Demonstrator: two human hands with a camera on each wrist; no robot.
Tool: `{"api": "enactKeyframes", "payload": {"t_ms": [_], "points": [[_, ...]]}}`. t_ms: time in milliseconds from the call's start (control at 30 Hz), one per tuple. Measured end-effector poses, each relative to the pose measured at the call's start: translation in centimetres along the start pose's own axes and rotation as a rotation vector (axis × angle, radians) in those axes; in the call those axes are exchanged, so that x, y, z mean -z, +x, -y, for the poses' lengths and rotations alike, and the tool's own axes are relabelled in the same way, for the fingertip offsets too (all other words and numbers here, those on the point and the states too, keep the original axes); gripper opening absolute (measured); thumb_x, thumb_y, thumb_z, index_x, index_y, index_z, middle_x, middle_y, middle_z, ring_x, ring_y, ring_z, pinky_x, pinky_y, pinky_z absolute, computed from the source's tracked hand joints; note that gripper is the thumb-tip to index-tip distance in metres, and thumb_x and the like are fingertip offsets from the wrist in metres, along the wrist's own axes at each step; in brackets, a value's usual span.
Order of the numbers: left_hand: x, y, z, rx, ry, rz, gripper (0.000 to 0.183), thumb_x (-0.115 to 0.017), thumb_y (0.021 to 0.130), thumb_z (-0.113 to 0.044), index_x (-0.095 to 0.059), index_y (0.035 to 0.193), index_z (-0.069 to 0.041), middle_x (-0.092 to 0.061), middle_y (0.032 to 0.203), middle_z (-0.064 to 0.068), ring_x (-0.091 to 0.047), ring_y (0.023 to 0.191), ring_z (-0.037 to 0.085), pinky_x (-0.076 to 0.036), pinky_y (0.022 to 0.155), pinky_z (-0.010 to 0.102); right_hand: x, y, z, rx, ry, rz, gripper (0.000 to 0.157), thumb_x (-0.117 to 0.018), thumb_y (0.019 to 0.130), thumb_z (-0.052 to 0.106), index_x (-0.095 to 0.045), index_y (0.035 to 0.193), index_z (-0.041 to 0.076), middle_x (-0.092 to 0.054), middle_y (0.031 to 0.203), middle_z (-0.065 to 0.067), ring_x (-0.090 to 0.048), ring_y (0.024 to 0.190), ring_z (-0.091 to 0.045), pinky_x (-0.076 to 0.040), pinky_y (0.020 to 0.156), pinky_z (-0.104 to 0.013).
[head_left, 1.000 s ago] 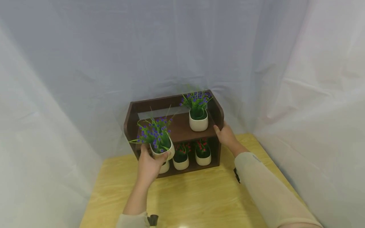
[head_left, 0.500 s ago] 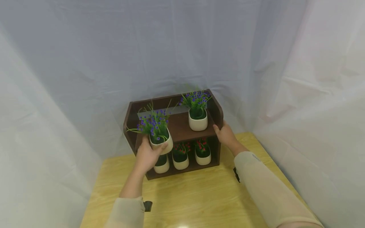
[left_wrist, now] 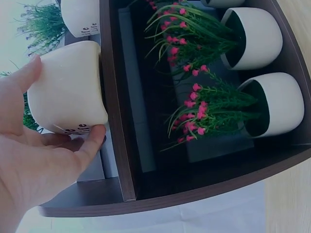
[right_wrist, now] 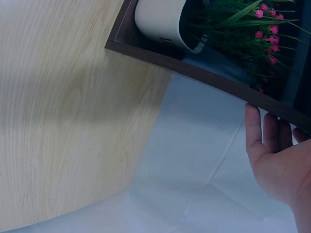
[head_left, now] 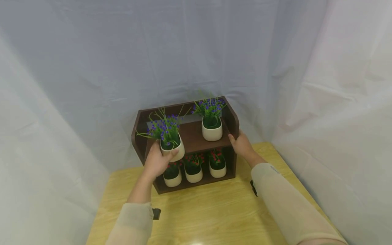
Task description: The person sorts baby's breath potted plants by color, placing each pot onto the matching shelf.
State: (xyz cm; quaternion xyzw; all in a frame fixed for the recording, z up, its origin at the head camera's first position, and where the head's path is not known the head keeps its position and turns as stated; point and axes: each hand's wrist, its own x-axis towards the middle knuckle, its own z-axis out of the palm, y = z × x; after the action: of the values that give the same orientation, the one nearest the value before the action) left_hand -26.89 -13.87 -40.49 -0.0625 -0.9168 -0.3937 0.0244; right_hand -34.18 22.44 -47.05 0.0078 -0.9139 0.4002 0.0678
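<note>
A dark wooden two-tier shelf [head_left: 234, 119] stands at the back of a yellow wooden table [head_left: 211, 211]. My left hand [head_left: 157, 162] grips a cream pot of purple flowers [head_left: 171, 144] at the left front of the upper board; in the left wrist view the thumb and fingers [left_wrist: 90, 145] wrap that cream pot [left_wrist: 68, 92]. A second purple-flowered pot [head_left: 212, 127] stands on the upper board's right side. My right hand [head_left: 242, 144] rests flat against the shelf's right wall, its fingers [right_wrist: 265, 141] straight along the shelf's edge [right_wrist: 214, 80]. Three pots of red flowers [head_left: 193, 168] fill the lower tier.
White cloth [head_left: 337, 102] hangs behind the shelf and down both sides of the table. Bare tabletop [right_wrist: 58, 111] lies in front of the shelf. Red-flowered pots [left_wrist: 252, 68] crowd the lower compartment.
My left hand has carried the purple-flowered pot up and back, from in front of the lower tier to the left of the upper board. The right hand has stayed on the shelf's side.
</note>
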Motion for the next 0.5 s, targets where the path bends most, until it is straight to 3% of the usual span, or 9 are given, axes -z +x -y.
{"api": "enactKeyframes", "payload": {"t_ms": [233,500], "points": [[0.1,1.4,0.6,0.016,0.006,0.047,0.106,-0.063,0.104,-0.063,-0.009,0.173,-0.004,-0.034,0.172,0.030,-0.039,0.157,0.053,-0.034,0.131,0.069,-0.1,-0.1,-0.2,-0.017,0.002,0.014,0.069,-0.043,0.118,0.036,-0.024,0.166,-0.009,-0.047,0.162,-0.037,-0.047,0.152,-0.051,-0.041,0.129,-0.060],[0.4,2.7,0.4,-0.001,0.012,0.076,0.103,-0.061,0.106,-0.060,-0.002,0.175,-0.011,-0.037,0.171,0.030,-0.041,0.156,0.054,-0.034,0.130,0.070,-0.2,0.2,-0.4,-0.012,0.020,0.007,0.068,-0.045,0.117,0.036,-0.025,0.166,-0.008,-0.048,0.161,-0.036,-0.048,0.152,-0.051,-0.041,0.129,-0.060]]}}
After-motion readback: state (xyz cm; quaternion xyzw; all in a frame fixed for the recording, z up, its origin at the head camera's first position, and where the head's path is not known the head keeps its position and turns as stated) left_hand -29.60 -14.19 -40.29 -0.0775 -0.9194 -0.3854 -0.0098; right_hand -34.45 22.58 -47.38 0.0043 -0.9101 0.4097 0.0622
